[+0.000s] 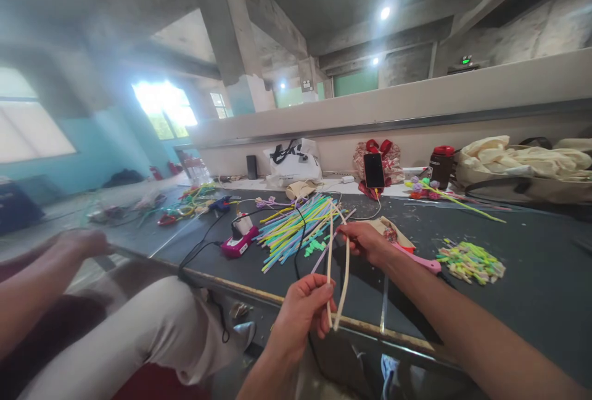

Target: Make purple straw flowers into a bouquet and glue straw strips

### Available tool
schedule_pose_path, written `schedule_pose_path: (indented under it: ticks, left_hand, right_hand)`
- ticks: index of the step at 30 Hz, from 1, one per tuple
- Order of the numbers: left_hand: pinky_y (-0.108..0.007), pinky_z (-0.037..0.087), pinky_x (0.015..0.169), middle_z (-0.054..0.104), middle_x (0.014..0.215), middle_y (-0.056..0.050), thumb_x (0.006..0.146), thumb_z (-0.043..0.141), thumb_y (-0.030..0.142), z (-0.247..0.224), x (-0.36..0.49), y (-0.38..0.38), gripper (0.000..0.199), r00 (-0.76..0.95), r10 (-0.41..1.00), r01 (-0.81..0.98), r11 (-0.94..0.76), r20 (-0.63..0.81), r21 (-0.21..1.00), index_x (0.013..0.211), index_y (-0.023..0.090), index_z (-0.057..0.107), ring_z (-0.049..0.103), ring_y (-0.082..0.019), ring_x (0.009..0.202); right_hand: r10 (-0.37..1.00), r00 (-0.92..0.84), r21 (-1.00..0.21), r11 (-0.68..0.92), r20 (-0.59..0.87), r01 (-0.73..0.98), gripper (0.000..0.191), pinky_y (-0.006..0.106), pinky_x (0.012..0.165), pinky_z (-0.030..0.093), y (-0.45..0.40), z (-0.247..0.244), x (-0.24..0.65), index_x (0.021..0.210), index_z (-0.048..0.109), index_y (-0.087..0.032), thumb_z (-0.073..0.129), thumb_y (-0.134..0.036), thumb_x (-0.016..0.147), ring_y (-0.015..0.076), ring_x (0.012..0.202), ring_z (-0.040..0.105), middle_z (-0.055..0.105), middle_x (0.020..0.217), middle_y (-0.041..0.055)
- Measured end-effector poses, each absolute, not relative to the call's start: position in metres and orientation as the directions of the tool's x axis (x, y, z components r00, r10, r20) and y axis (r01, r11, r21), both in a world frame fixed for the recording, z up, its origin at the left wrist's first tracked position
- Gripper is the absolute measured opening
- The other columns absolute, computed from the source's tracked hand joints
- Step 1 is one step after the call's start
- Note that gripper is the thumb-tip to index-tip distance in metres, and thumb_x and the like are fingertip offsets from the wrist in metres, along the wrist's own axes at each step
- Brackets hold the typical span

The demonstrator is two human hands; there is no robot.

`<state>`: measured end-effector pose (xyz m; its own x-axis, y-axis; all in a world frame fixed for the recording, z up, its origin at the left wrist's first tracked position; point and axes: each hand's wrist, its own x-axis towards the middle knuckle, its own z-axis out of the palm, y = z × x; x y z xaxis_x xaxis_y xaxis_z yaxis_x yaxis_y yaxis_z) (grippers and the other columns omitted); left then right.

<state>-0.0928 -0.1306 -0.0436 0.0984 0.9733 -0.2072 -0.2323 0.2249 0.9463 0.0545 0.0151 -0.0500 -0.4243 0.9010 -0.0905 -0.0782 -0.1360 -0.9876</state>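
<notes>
My left hand [309, 302], near the table's front edge, pinches a long cream stem [346, 267] that looks like a thick pipe cleaner. Folded at its far end, the stem has two legs running side by side toward me. Higher up, my right hand [363, 241] closes its fingertips on the right leg. Behind the hands lies a pile of pastel stems [289, 227] in blue, yellow and purple. Small mint-green pieces [315, 247] sit at the pile's near edge. A pink-handled tool [419, 260] rests partly hidden behind my right forearm.
Short cut pieces [472, 261] lie in a heap at right. A magenta power strip [239, 243] with black cables stands left of the pile. A phone [374, 171], bags and a brown bottle [441, 166] line the back. At left is another person's hand [83, 243].
</notes>
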Motion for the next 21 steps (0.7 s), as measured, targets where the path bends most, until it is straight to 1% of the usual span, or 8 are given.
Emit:
schedule_pose_path:
  ticks: [5,9,12,16,18,21]
  left_hand:
    - [-0.012,0.03,0.028,0.055,0.045,0.005,0.068,0.06,0.036,-0.042,-0.086,-0.129,0.024,0.161,0.967,-0.192,0.229,-0.2,0.954,0.072,0.013,0.054,0.044,-0.003,0.029]
    - [-0.012,0.028,0.028,0.055,0.044,0.004,0.068,0.059,0.037,-0.045,-0.081,-0.127,0.025,0.175,0.96,-0.122,0.24,-0.217,0.963,0.072,0.013,0.053,0.042,-0.003,0.028]
    - [-0.013,0.029,0.029,0.055,0.045,0.004,0.068,0.058,0.038,-0.049,-0.081,-0.123,0.025,0.166,0.962,-0.059,0.227,-0.215,0.972,0.072,0.014,0.053,0.043,-0.004,0.029]
    - [-0.013,0.03,0.03,0.049,0.038,0.007,0.066,0.059,0.039,-0.051,-0.081,-0.117,0.027,0.131,0.973,0.035,0.186,-0.189,0.982,0.071,0.013,0.055,0.041,-0.004,0.03]
    - [-0.014,0.03,0.03,0.046,0.035,0.007,0.067,0.057,0.041,-0.05,-0.079,-0.117,0.029,0.132,0.973,0.043,0.186,-0.19,0.982,0.068,0.012,0.056,0.041,-0.005,0.029]
    - [-0.015,0.028,0.03,0.052,0.042,0.003,0.069,0.053,0.046,-0.049,-0.077,-0.12,0.036,0.18,0.964,0.019,0.196,-0.196,0.98,0.065,0.011,0.058,0.041,-0.004,0.03]
  right_hand:
    - [0.863,-0.504,-0.969,-0.159,-0.041,-0.192,0.02,0.016,0.039,0.039,0.008,-0.043,0.053,0.089,0.054,-0.012,0.045,-0.03,0.086,0.004,0.045,0.046,0.053,0.067,-0.0034]
    - [0.847,-0.532,-0.959,-0.167,-0.019,-0.23,0.019,0.014,0.035,0.035,0.01,-0.044,0.057,0.087,0.054,-0.012,0.045,-0.029,0.087,0.0026,0.04,0.042,0.051,0.063,-0.005]
    - [0.846,-0.532,-0.955,-0.166,-0.01,-0.247,0.02,0.015,0.035,0.036,0.013,-0.046,0.06,0.084,0.054,-0.011,0.045,-0.029,0.086,0.0027,0.04,0.043,0.051,0.062,-0.005]
    - [0.843,-0.537,-0.952,-0.167,-0.002,-0.258,0.021,0.016,0.038,0.039,0.015,-0.048,0.06,0.084,0.054,-0.011,0.046,-0.03,0.086,0.0038,0.044,0.046,0.053,0.065,-0.0039]
    - [0.841,-0.542,-0.951,-0.169,-0.003,-0.258,0.021,0.017,0.04,0.041,0.016,-0.048,0.06,0.085,0.055,-0.012,0.046,-0.03,0.086,0.0044,0.045,0.048,0.054,0.067,-0.0033]
    - [0.847,-0.532,-0.953,-0.163,-0.002,-0.256,0.02,0.018,0.042,0.042,0.017,-0.049,0.061,0.087,0.054,-0.012,0.046,-0.03,0.086,0.005,0.048,0.049,0.055,0.069,-0.0025]
